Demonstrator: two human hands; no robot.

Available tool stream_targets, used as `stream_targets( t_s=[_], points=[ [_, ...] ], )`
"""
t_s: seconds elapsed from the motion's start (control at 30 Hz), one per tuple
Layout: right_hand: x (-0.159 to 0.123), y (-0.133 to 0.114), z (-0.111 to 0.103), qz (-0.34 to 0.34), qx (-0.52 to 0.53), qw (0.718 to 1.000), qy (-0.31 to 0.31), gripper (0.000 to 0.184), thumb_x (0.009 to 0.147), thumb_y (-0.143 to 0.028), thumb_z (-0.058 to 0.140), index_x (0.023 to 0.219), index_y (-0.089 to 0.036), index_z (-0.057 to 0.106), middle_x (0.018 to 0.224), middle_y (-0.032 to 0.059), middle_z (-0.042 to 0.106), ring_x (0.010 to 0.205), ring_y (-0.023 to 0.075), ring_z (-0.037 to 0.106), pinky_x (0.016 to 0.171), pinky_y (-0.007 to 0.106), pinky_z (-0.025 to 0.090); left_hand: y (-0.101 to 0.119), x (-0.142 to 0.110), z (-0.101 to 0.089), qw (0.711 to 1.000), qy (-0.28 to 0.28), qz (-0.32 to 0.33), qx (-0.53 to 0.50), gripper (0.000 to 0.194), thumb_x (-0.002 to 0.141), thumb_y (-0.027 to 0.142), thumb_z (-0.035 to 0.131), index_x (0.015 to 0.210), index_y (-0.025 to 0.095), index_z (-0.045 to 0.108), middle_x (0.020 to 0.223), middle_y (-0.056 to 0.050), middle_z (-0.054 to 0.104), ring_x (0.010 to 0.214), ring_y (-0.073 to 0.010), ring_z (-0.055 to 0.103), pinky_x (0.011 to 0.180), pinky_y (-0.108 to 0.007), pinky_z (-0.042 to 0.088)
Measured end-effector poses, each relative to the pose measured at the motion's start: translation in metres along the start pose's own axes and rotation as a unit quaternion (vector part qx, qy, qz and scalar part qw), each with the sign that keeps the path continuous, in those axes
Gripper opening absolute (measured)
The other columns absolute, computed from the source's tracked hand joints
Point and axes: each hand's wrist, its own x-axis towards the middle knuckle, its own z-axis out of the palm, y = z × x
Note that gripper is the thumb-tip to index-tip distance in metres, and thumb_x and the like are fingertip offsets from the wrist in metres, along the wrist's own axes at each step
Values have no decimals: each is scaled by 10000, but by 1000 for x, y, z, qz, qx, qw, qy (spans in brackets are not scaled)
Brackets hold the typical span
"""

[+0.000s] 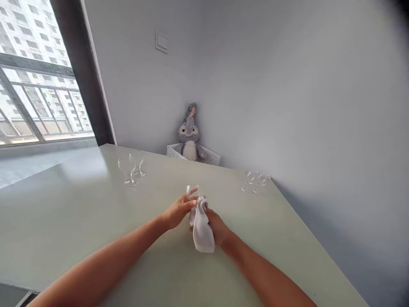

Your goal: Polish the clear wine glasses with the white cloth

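Observation:
Over the middle of the table, my left hand (179, 209) is closed around a clear glass (191, 189), its rim showing above the fingers. My right hand (217, 225) grips a white cloth (203, 232) that hangs down in front and is pressed against the glass. The cloth and fingers hide the lower part of the glass. To the left, two clear stemmed glasses (128, 168) stand upright close together. Two more clear glasses (261, 178) are at the right, near the wall; their stems are hard to make out.
The pale table (153, 260) runs up to the grey walls. Behind its far edge, a grey plush rabbit (189, 135) sits in a white perforated basket (211, 157). A window (41, 85) with a railing is at the left, and a light switch (162, 41) is on the wall.

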Motion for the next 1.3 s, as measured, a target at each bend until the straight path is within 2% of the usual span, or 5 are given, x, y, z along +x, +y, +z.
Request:
stream_targets(
  t_s=[0.13, 0.37, 0.77, 1.03, 1.3],
  points=[
    [2, -9, -2, 41, -8, 998, -37, 369, 662, -540, 614, 724, -181, 558, 577, -21, 538, 542, 135, 516, 589, 294, 413, 2, 2, -1, 998, 35, 40, -18, 509, 687, 313, 668, 1126, 191, 440, 1102, -102, 592, 992, -214, 550, 874, -354, 365],
    [20, -16, -29, -119, -95, 966, 208, 399, 610, -517, 657, 817, -177, 621, 766, 10, 617, 760, 182, 542, 661, 278, 418, 10, 15, -21, 976, 198, 78, -38, 403, 683, 316, 673, 994, 211, 438, 1188, -93, 530, 953, -181, 581, 853, -346, 412],
    [-3, 7, 14, -25, -167, 986, 0, 429, 733, -552, 525, 878, -155, 601, 742, 53, 627, 676, 186, 571, 616, 292, 423, 1, -1, 16, 919, 142, 332, 158, 529, 707, 203, 653, 1137, 263, 350, 1241, -77, 405, 1105, -222, 511, 956, -439, 399],
    [-12, -21, -7, -321, -678, 653, 105, 344, 828, -500, 429, 857, -209, 608, 880, 63, 591, 719, 168, 538, 611, 273, 389, 10, 3, -9, 790, 182, 471, 347, 617, 736, 168, 617, 1213, 281, 243, 1240, -102, 422, 1118, -218, 500, 922, -481, 420],
    [2, -7, -5, -424, -624, 651, 84, 174, 837, -267, 431, 809, -193, 587, 774, 31, 599, 738, 141, 535, 655, 239, 425, -22, -6, 4, 719, 31, 508, 474, 678, 766, 169, 580, 1319, 249, 196, 1237, -129, 501, 1148, -228, 479, 942, -476, 405]
  ],
)
